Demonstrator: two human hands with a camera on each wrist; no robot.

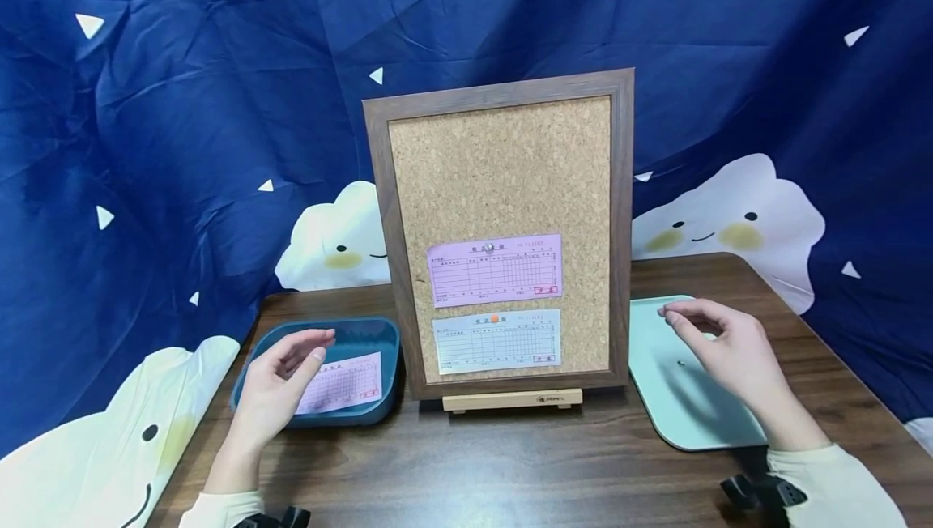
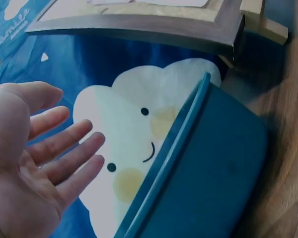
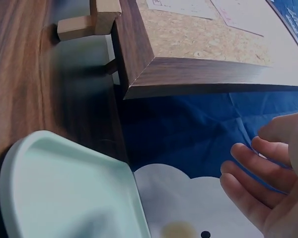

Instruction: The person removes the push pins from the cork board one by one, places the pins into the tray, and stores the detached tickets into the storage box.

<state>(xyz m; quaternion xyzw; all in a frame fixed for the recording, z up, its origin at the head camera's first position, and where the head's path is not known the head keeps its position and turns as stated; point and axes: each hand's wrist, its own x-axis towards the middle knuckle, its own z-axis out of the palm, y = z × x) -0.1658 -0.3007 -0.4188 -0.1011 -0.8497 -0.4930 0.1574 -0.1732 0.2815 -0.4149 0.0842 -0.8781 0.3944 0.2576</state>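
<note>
My left hand (image 1: 273, 386) hovers at the near left side of a blue plastic bin (image 1: 389, 366), fingers loosely bent and holding nothing. In the left wrist view its palm and spread fingers show beside the bin wall. A printed pink slip (image 1: 355, 378) lies in the bin, partly behind the hand. My right hand (image 1: 736, 354) hangs over a pale green tray (image 1: 656, 398), thumb and index fingertips close together, other fingers loosely bent. A tiny dark item (image 1: 681, 363) lies on the tray. Between them stands a framed cork board (image 1: 503, 172) bearing a purple slip (image 1: 496, 281) and a light-blue slip (image 1: 503, 350).
A silver pushpin (image 1: 489, 247) fixes the purple slip, an orange one (image 1: 494, 317) the light-blue slip. The board leans upright on a wooden stand (image 1: 510, 401) on the brown table (image 1: 466, 471). Behind hangs a blue cloth (image 1: 219, 107) with white clouds and triangles.
</note>
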